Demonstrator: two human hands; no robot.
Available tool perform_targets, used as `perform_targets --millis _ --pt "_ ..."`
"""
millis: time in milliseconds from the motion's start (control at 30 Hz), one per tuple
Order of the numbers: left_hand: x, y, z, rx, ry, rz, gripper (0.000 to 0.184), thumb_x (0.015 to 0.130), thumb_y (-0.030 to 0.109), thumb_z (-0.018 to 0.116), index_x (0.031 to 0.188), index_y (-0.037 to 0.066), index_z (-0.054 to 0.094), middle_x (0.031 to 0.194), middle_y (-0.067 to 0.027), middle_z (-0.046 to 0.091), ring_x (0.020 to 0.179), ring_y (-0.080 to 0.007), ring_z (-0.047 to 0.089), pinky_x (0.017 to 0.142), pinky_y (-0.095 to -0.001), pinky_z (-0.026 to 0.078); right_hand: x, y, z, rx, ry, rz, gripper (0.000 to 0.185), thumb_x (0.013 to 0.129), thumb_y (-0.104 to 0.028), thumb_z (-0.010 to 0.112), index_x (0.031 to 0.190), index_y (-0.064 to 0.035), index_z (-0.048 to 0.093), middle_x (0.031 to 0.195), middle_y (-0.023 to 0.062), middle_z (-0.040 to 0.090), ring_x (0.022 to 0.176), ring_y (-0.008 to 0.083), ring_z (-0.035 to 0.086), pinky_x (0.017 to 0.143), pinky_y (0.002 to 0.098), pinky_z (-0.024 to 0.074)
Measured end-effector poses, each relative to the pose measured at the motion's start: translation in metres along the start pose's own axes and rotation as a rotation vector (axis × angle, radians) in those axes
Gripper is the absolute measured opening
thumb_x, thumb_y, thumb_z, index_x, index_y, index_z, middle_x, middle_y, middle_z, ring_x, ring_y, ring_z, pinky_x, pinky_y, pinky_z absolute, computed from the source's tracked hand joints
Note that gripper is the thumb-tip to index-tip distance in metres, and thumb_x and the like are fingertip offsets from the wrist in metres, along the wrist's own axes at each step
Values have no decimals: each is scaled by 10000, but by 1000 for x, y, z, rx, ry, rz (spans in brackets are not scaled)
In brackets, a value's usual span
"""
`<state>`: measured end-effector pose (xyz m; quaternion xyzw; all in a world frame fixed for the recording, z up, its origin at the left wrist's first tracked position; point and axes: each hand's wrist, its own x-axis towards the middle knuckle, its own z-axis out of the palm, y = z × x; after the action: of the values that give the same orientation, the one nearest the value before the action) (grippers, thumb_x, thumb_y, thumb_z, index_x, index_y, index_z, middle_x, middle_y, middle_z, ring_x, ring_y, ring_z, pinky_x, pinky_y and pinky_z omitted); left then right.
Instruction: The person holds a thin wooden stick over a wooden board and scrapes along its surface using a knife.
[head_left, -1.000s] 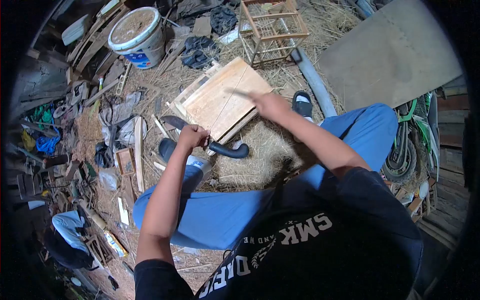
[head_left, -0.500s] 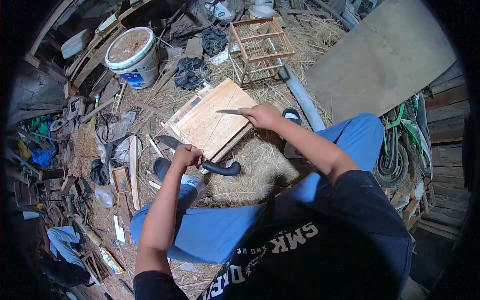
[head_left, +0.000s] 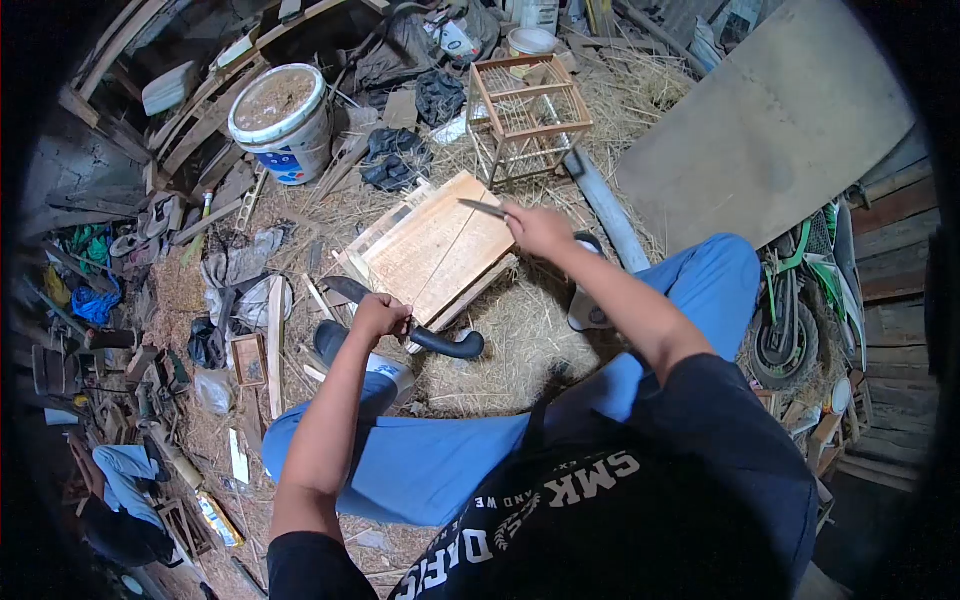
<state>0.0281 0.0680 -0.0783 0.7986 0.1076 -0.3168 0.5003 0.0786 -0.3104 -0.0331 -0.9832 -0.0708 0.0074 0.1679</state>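
Observation:
My right hand (head_left: 541,232) is closed around the handle of a small knife (head_left: 483,208), its blade pointing left above a pale wooden board (head_left: 425,245). A thin stick (head_left: 447,254) runs slantwise over the board, from the fingertips of my left hand (head_left: 379,317) to beyond the blade. My left hand pinches its near end at the board's lower left edge. Beneath that hand lies a large knife with a hooked black handle (head_left: 452,344); its dark blade (head_left: 346,288) shows on the other side, and my hand hides its middle.
Beyond the board stand a wooden frame cage (head_left: 530,110) and a bucket (head_left: 285,120) with brownish contents. A grey pole (head_left: 608,212) and large flat panel (head_left: 765,125) lie to the right, near a green motorbike (head_left: 790,300). Another person (head_left: 125,490) sits at lower left. Straw covers the floor.
My right hand and its knife have moved slightly right along with the whole view, the blade now nearer the stick's far end. My left hand keeps its pinch.

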Motion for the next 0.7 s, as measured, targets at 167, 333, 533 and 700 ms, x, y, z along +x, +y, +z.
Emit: perform_targets --millis 167,333,533,700 --pt "8 -9 -5 259 60 106 174 898 98 788 771 4 717 667 -71 699 542 -153 637 507 -290 493 -10 6 33 234 19 125 340 1007 -400 555 1260 -190 645 992 210 743 909 431 718 778 553 556" --pt "-44 42 3 8 -55 238 82 932 78 714 895 6 724 706 -14 684 610 -104 632 546 -272 492 15 22 69 865 91 622 552 963 -529 652 1174 -19 660 938 202 736 846 370 729 700 500 558" --pt "-145 105 21 -115 182 388 163 994 118 683 1023 -34 733 760 8 665 697 -51 602 644 -245 511 32 -56 -55 1631 12 564 285 1043 -418 609 970 -143 604 624 -68 359 413 38 291 356 244 216" --pt "-207 123 54 -141 297 467 169 985 102 698 1083 -27 743 758 1 665 686 -53 593 651 -237 511 22 -91 -154 1728 83 159 186 1062 -299 611 1012 -126 563 639 -84 406 402 17 312 353 223 231"
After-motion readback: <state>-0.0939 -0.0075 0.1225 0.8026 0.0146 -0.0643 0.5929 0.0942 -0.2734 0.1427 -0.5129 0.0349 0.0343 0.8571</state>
